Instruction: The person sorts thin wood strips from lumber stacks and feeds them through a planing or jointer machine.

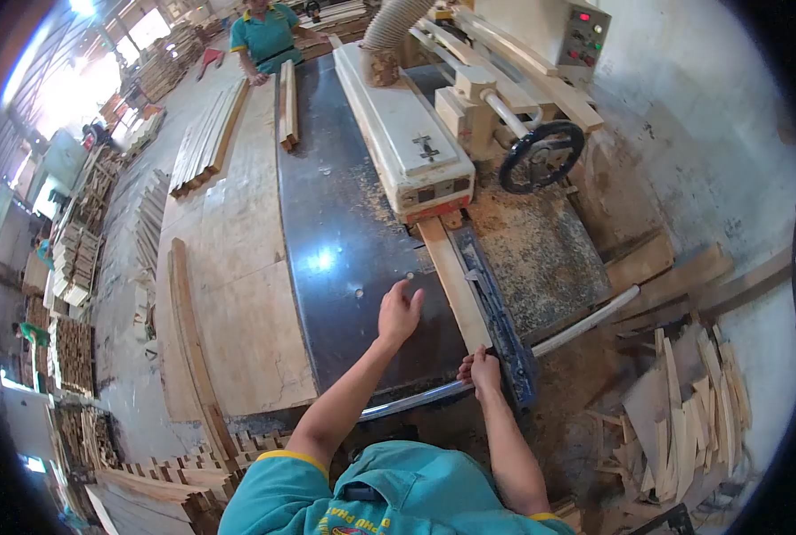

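A pale wooden board [456,281] lies on the dark metal saw table [340,308], along a blue-grey fence [496,312]. Its far end runs in under the white housing [411,143] of the machine. My right hand [481,371] is closed at the board's near end, by the table's front edge, with the fingers curled against the wood. To the left of the board, my left hand [401,312] hovers over the metal with thumb and fingers apart. It holds nothing.
A co-worker [269,36] stands at the table's far end, near stacked strips [209,138] and two short pieces [288,105]. One long strip [193,348] lies on the plywood at left. A black handwheel [541,157], metal rail [585,321] and offcut pile [688,419] are at right.
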Demonstrator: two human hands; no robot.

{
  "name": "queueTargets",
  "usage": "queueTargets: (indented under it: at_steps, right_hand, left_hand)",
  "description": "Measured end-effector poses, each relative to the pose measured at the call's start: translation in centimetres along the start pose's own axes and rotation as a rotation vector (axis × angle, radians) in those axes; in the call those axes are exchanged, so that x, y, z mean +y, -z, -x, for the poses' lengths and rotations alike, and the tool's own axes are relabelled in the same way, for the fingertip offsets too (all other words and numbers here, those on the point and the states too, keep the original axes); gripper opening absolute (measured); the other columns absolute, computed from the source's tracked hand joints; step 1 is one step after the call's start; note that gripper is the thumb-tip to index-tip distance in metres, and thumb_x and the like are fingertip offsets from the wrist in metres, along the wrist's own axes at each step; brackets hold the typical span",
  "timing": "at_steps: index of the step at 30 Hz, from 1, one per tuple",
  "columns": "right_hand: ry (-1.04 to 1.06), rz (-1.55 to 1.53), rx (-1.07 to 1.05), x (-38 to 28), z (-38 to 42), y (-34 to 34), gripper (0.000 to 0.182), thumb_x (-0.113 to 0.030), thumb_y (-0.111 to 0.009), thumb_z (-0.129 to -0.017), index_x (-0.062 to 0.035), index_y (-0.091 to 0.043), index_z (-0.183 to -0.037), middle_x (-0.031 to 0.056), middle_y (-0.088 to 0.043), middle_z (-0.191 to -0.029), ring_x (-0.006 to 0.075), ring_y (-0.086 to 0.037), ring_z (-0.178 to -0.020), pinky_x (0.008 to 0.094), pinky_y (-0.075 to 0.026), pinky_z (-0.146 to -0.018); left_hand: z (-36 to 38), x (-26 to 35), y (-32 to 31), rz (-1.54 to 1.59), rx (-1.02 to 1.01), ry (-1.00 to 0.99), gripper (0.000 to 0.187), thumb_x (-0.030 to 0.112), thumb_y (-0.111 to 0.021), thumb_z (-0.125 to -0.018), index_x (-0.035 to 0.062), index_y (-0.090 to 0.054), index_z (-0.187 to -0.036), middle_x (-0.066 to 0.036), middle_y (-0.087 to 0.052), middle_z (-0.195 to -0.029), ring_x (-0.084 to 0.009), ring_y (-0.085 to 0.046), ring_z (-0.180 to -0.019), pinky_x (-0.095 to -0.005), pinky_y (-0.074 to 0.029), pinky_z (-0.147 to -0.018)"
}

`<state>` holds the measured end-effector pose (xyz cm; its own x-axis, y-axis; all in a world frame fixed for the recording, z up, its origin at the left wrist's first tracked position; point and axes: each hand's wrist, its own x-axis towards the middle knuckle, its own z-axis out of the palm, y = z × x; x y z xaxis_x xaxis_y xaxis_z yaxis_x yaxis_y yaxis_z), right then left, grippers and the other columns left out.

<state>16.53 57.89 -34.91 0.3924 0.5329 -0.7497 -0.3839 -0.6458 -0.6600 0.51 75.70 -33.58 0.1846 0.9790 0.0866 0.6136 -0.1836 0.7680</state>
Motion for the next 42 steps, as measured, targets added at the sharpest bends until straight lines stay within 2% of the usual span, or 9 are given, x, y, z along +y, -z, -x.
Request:
queueTargets:
  at_steps: [11, 14, 17, 18, 20, 22, 31, 38, 42]
  right_hand:
    - [0.129, -0.056, -0.107, -4.8, -6.3, -5.6, 0.059, -0.05, -0.033, -0.109, -0.003, -0.063, -0.09, 0.0085, -0.065, -0.069, 0.0206, -0.064, -0.055, 0.0325, -0.049, -0.046]
    - [0.099, -0.216, -0.13, -4.9, -8.7, -6.6, 0.055, -0.054, -0.039, -0.107, -0.0049, -0.064, -0.099, 0.0068, -0.067, -0.077, 0.0174, -0.066, -0.059, 0.0291, -0.05, -0.047]
    - [0.18, -0.125, -0.147, -6.2, -4.3, -7.7, 0.054, -0.055, -0.043, -0.106, -0.0051, -0.063, -0.111, 0.0054, -0.068, -0.082, 0.015, -0.066, -0.063, 0.0258, -0.05, -0.047]
    - [0.193, -0.119, -0.205, -6.0, -2.9, -7.8, 0.054, -0.055, -0.043, -0.106, -0.0055, -0.063, -0.111, 0.0054, -0.068, -0.082, 0.0153, -0.066, -0.063, 0.0262, -0.05, -0.048]
    - [0.207, -0.106, -0.262, -5.0, -0.8, -7.5, 0.054, -0.056, -0.043, -0.106, -0.0059, -0.062, -0.111, 0.0055, -0.067, -0.082, 0.0157, -0.065, -0.063, 0.0265, -0.05, -0.049]
    - [0.22, -0.088, -0.329, -3.4, 0.8, -7.0, 0.054, -0.055, -0.041, -0.106, -0.0056, -0.062, -0.111, 0.0058, -0.067, -0.082, 0.0161, -0.065, -0.062, 0.0278, -0.051, -0.051]
    - [0.216, -0.002, -0.398, 3.4, 6.6, -4.4, 0.052, -0.052, -0.038, -0.108, -0.0048, -0.062, -0.109, 0.0069, -0.068, -0.082, 0.0169, -0.067, -0.063, 0.0304, -0.053, -0.053]
    - [0.266, 0.245, -0.674, 7.2, 10.5, -6.7, 0.048, -0.045, -0.04, -0.11, -0.002, -0.061, -0.111, 0.0091, -0.069, -0.088, 0.0188, -0.07, -0.069, 0.031, -0.056, -0.059]
    - [0.286, 0.319, -0.869, 9.4, 12.9, -9.1, 0.045, -0.044, -0.042, -0.109, -0.0025, -0.058, -0.121, 0.0112, -0.07, -0.098, 0.0181, -0.07, -0.078, 0.0287, -0.056, -0.064]
  left_hand:
    - [17.7, -24.8, 22.3, 0.084, 0.97, 0.53, 0.031, 0.026, -0.062, -0.1, -0.0023, -0.065, -0.111, -0.006, -0.066, -0.079, -0.0181, -0.061, -0.069, -0.0345, -0.05, -0.063]
    - [25.2, -29.7, 27.5, 0.82, 1.22, 1.031, 0.037, 0.034, -0.042, -0.102, 0.0046, -0.06, -0.113, -0.006, -0.064, -0.083, -0.0187, -0.062, -0.07, -0.0357, -0.052, -0.061]
    - [30.5, -31.3, 31.2, 1.515, 1.622, 1.19, 0.041, 0.038, -0.033, -0.103, 0.0073, -0.058, -0.116, -0.008, -0.064, -0.085, -0.0205, -0.06, -0.067, -0.0356, -0.051, -0.059]
    - [31.5, -31.6, 32.0, 1.737, 1.739, 1.087, 0.049, 0.042, -0.031, -0.105, 0.0021, -0.057, -0.097, -0.011, -0.061, -0.078, -0.0241, -0.057, -0.066, -0.0381, -0.048, -0.059]
    - [33.0, -30.9, 32.8, 1.809, 1.761, 0.923, 0.049, 0.043, -0.031, -0.104, 0.0017, -0.058, -0.106, -0.011, -0.064, -0.082, -0.0244, -0.059, -0.069, -0.038, -0.05, -0.061]
    - [34.5, -31.7, 33.0, 1.869, 1.689, 0.637, 0.051, 0.044, -0.037, -0.102, -0.0002, -0.061, -0.108, -0.011, -0.066, -0.087, -0.0258, -0.062, -0.075, -0.0382, -0.051, -0.066]
    - [35.2, -26.6, 26.0, 2.062, 0.984, 0.45, 0.04, 0.04, -0.048, -0.103, 0.0033, -0.064, -0.103, -0.007, -0.066, -0.086, -0.0221, -0.063, -0.076, -0.0375, -0.053, -0.068]
    - [33.1, -14.9, 17.8, 1.237, 0.521, 0.541, 0.038, 0.025, -0.068, -0.1, 0.0054, -0.054, -0.13, -0.003, -0.07, -0.103, -0.0135, -0.067, -0.088, -0.0285, -0.053, -0.073]
    - [34.1, -8.8, 15.0, 1.034, 0.335, 0.588, 0.039, 0.024, -0.072, -0.098, 0.0016, -0.055, -0.125, -0.005, -0.071, -0.105, -0.0125, -0.067, -0.091, -0.0278, -0.053, -0.076]
